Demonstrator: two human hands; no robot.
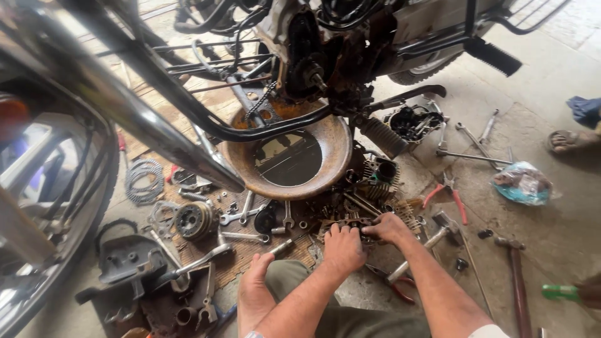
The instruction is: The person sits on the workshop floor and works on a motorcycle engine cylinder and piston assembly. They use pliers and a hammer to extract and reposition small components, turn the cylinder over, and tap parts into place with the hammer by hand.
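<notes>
A: Where do we have our hands?

B: Our left hand (343,245) and right hand (389,226) rest side by side on a dark metal engine part (350,224) lying on the floor (563,231) in front of our knee (253,289). The fingers of both hands are curled down onto the part; we cannot tell whether they are clamped around it or only pressing on it.

A: What lies about the part?

B: Just beyond it stands a finned cylinder (379,176). Behind that sits a rusty round pan (288,156) holding dark oil, under the motorcycle frame (206,116). To the left of the part lie several spanners (241,216) and a round clutch unit (194,220). To the right lie red-handled pliers (449,197) and a hammer (426,241), its handle passing under our right forearm. Well apart, near the right edge of the floor, lies a plastic bag (523,183).
</notes>
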